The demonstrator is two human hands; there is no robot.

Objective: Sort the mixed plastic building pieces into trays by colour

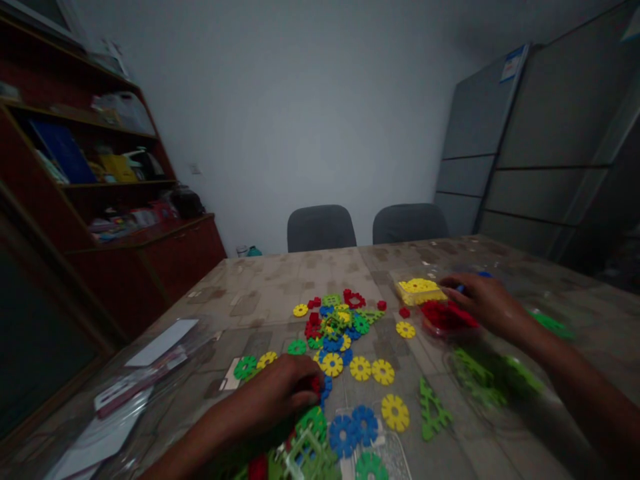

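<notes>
You had your left hand (293, 387) at the loose pieces (334, 344) and your right hand (481, 298) over the box of red pieces (449, 329).
Nearest, your left fingers curled partway beside a red piece (315, 385), though whether they gripped it could not be told; more loose pieces lay beyond on the tabletop (280, 277). Your right fingertips seemed pinched on a small blue piece (461, 289), near the box of yellow pieces (419, 300). The step looked like handling pieces singly; the next move seemed to call for keeping clear of both rims.
</notes>
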